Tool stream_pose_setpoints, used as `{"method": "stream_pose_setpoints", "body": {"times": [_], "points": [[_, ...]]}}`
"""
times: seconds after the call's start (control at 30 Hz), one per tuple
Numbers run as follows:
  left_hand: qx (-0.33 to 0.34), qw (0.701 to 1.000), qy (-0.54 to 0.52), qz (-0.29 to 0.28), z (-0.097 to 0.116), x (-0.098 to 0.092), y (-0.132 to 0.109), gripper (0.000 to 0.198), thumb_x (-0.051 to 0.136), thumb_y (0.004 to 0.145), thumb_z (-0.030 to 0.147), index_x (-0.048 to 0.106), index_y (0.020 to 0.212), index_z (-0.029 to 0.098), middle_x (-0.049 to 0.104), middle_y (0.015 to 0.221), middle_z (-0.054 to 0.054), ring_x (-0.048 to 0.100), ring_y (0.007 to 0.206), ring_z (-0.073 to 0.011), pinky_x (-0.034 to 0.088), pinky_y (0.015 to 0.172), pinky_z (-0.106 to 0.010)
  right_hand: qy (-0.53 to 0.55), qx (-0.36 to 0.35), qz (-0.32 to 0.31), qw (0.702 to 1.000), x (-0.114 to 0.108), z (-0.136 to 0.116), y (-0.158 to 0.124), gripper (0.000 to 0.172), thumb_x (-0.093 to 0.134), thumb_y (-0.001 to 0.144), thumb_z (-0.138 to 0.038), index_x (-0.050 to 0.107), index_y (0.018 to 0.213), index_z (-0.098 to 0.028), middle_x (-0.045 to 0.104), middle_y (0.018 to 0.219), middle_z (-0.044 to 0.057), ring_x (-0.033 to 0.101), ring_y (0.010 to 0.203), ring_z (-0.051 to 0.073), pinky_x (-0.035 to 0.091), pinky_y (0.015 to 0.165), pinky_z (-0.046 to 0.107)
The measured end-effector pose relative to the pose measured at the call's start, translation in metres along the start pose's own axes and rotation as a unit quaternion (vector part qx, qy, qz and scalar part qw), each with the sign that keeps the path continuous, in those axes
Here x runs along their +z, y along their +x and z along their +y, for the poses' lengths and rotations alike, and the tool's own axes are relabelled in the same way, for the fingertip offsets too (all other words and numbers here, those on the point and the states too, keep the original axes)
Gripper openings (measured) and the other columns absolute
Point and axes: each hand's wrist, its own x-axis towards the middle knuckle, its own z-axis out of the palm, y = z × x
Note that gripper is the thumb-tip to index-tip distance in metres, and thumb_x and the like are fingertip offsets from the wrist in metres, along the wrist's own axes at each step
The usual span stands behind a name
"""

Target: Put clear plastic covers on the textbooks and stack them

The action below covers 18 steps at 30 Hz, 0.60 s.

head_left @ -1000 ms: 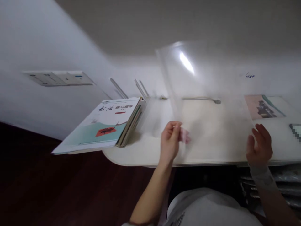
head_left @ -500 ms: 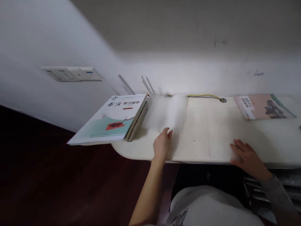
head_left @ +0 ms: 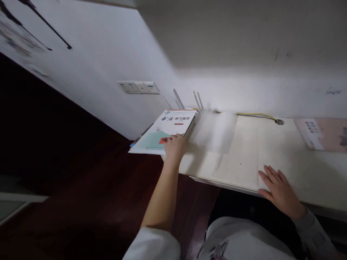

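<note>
Resting on the book stack (head_left: 169, 126), left hand (head_left: 175, 147) — grip unclear; right hand (head_left: 279, 189) spread on desk (head_left: 311, 169).

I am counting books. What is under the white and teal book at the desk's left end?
Under the white and teal book, a stack of books shows only its edges; covers and number are hidden.

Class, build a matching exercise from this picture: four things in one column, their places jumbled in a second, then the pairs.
1 left hand
2 right hand
3 yellow cable
4 pink book

A flat at the front edge of the desk
B far right end of the desk
C on the book stack
D along the wall behind the desk

Pairs: 1-C, 2-A, 3-D, 4-B
</note>
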Motion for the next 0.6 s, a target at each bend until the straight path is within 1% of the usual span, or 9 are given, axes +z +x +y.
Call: {"method": "stream_pose_setpoints", "body": {"times": [0.13, 0.2, 0.3, 0.4, 0.47, 0.5, 0.53, 0.57, 0.6], "points": [[0.028, 0.998, 0.011, -0.062, -0.005, -0.018, -0.002, 0.038, 0.038, 0.082, 0.012, 0.059, 0.111, -0.001, 0.067, 0.099, -0.031, 0.068, 0.091, -0.0366, 0.05, 0.075, -0.043, -0.01, 0.002, 0.007, 1.0, 0.005, 0.001, -0.002, 0.054, 0.038, 0.095, -0.052, 0.053, 0.133, -0.016, 0.049, 0.142, 0.017, 0.042, 0.133, 0.031, 0.033, 0.106, 0.051], [0.03, 0.998, 0.017, -0.053, -0.013, -0.035, -0.003, 0.036, 0.038, 0.083, 0.014, 0.059, 0.11, 0.002, 0.068, 0.094, -0.028, 0.069, 0.086, -0.035, 0.051, 0.072, -0.041, -0.011, 0.001, 0.009, 1.0, 0.005, 0.001, -0.003, 0.054, 0.038, 0.095, -0.052, 0.053, 0.133, -0.016, 0.049, 0.142, 0.018, 0.042, 0.133, 0.031, 0.034, 0.105, 0.052], [0.004, 0.999, 0.035, 0.036, -0.028, -0.07, -0.015, 0.034, 0.033, 0.085, 0.012, 0.058, 0.108, 0.005, 0.068, 0.09, -0.023, 0.068, 0.083, -0.0317, 0.051, 0.072, -0.041, -0.012, 0.006, 0.006, 1.0, 0.005, -0.001, -0.002, 0.054, 0.039, 0.095, -0.051, 0.052, 0.134, -0.017, 0.048, 0.143, 0.017, 0.041, 0.134, 0.031, 0.033, 0.106, 0.052], [-0.022, 0.986, -0.021, 0.165, -0.041, -0.104, -0.038, 0.032, 0.034, 0.089, 0.016, 0.06, 0.107, 0.011, 0.064, 0.074, -0.009, 0.064, 0.071, -0.0239, 0.051, 0.072, -0.042, -0.009, 0.014, -0.003, 1.0, 0.0, -0.005, 0.0, 0.052, 0.042, 0.094, -0.05, 0.052, 0.134, -0.017, 0.047, 0.144, 0.017, 0.04, 0.135, 0.03, 0.031, 0.108, 0.052], [-0.027, 0.956, -0.139, 0.257, -0.043, -0.117, -0.05, 0.031, 0.042, 0.089, 0.024, 0.062, 0.112, 0.016, 0.057, 0.068, -0.001, 0.057, 0.065, -0.0165, 0.05, 0.073, -0.037, -0.007, 0.02, -0.01, 1.0, -0.004, -0.007, 0.001, 0.052, 0.043, 0.094, -0.048, 0.052, 0.134, -0.017, 0.046, 0.145, 0.016, 0.038, 0.136, 0.03, 0.03, 0.108, 0.052], [-0.024, 0.931, -0.223, 0.287, -0.04, -0.119, -0.053, 0.031, 0.046, 0.087, 0.027, 0.062, 0.112, 0.018, 0.054, 0.066, 0.002, 0.053, 0.062, -0.013, 0.049, 0.072, -0.032, -0.007, 0.023, -0.014, 1.0, -0.006, -0.007, 0.002, 0.052, 0.043, 0.094, -0.048, 0.051, 0.135, -0.017, 0.045, 0.146, 0.016, 0.037, 0.137, 0.03, 0.03, 0.109, 0.052], [-0.015, 0.899, -0.323, 0.295, -0.034, -0.117, -0.055, 0.032, 0.05, 0.085, 0.029, 0.063, 0.113, 0.019, 0.053, 0.066, 0.004, 0.05, 0.059, -0.01, 0.047, 0.068, -0.026, -0.006, 0.025, -0.018, 0.999, -0.007, -0.008, 0.002, 0.052, 0.043, 0.094, -0.047, 0.051, 0.135, -0.016, 0.045, 0.146, 0.017, 0.037, 0.137, 0.03, 0.03, 0.109, 0.051], [-0.005, 0.857, -0.432, 0.28, -0.025, -0.113, -0.055, 0.034, 0.054, 0.082, 0.03, 0.064, 0.112, 0.019, 0.053, 0.066, 0.005, 0.047, 0.056, -0.0078, 0.044, 0.063, -0.021, -0.005, 0.028, -0.022, 0.999, -0.009, -0.008, 0.003, 0.052, 0.044, 0.094, -0.047, 0.05, 0.136, -0.016, 0.044, 0.147, 0.017, 0.036, 0.137, 0.03, 0.029, 0.11, 0.051], [0.006, 0.808, -0.538, 0.242, -0.012, -0.105, -0.055, 0.035, 0.057, 0.079, 0.031, 0.064, 0.11, 0.019, 0.054, 0.066, 0.005, 0.044, 0.053, -0.0063, 0.042, 0.058, -0.018, -0.003, 0.03, -0.026, 0.999, -0.01, -0.009, 0.004, 0.053, 0.044, 0.094, -0.047, 0.05, 0.136, -0.016, 0.044, 0.147, 0.017, 0.035, 0.138, 0.03, 0.029, 0.11, 0.051]]}}
